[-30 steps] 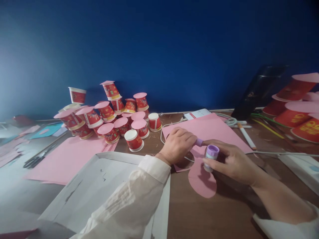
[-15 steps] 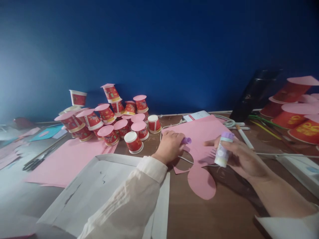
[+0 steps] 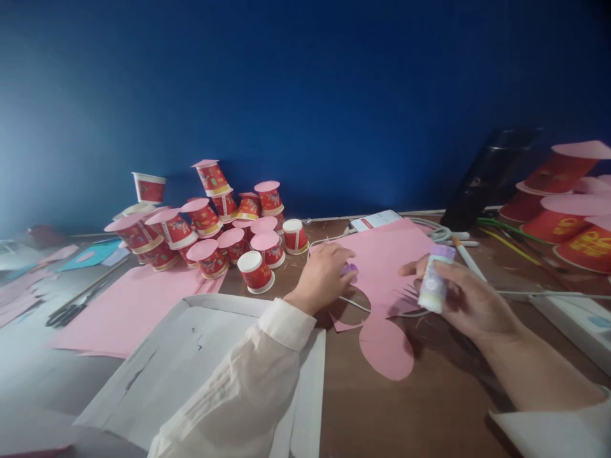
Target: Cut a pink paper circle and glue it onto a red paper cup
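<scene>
My right hand (image 3: 482, 302) is wrapped round a white and purple glue stick (image 3: 436, 280), its purple end up, over the right part of a pink paper sheet (image 3: 389, 254). The sheet has a rounded cut-out along its near edge. My left hand (image 3: 327, 273) hovers at the sheet's left side with fingers apart. Beneath its fingertips is a small purple cap (image 3: 349, 273), partly hidden by the hand. A round pink paper disc (image 3: 386, 350) lies on the brown table, just nearer than the sheet.
Red paper cups (image 3: 205, 257), many topped with pink discs, stand stacked at the left; more red cups (image 3: 568, 216) are at the right. A white box lid (image 3: 157, 362), pink sheets (image 3: 128, 312), scissors (image 3: 71, 312), a phone (image 3: 377, 221) and a white cable (image 3: 432, 230) lie around.
My left hand has loosened its fingers from the purple cap, which now sits lower under them. My right hand has shifted slightly right and upward with the glue stick.
</scene>
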Motion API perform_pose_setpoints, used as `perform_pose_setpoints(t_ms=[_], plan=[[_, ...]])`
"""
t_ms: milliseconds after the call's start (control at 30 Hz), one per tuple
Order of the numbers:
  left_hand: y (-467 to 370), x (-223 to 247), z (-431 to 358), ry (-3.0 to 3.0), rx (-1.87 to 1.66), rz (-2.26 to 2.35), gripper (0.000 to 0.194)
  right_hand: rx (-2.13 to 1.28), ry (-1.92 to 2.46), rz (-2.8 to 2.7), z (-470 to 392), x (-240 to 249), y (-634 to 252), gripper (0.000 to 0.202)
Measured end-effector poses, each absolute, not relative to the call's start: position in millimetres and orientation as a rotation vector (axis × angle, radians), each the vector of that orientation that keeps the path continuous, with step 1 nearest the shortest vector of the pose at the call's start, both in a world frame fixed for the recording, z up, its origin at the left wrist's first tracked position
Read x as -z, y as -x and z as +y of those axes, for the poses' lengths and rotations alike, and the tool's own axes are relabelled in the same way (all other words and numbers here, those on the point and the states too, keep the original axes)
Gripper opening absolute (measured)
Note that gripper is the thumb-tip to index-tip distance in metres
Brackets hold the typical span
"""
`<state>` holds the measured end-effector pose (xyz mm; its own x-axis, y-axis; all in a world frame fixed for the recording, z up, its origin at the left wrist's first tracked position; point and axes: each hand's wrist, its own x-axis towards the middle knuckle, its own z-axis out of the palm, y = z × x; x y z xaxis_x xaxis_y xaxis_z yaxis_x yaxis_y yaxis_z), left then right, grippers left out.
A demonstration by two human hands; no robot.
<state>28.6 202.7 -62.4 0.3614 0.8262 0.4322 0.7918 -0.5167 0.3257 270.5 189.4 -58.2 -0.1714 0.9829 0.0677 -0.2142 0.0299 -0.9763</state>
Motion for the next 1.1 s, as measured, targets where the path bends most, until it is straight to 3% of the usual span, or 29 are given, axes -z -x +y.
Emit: perform_pose_setpoints(t_ms=[100, 233, 467, 867, 1100], plan=[[-40, 57, 193, -2.591, -0.719, 1.178, 0.016, -1.491, 0.849, -1.059, 192, 59, -274, 0.025], [-58, 56, 178, -2.602, -0.348, 0.929, 0.022, -1.526, 0.826, -0.997, 193, 60, -275, 0.018], [-71, 56, 168, -2.619, -0.172, 0.75, 0.026, -1.528, 0.802, -1.03, 193, 63, -274, 0.017], [-76, 60, 162, -2.639, 0.019, 1.278, 0.032, -1.515, 0.879, -1.092, 192, 65, -276, 0.02], [-75, 37, 149, -2.666, 0.046, 1.389, 0.02, -1.554, 0.887, -1.112, 193, 63, -273, 0.027]])
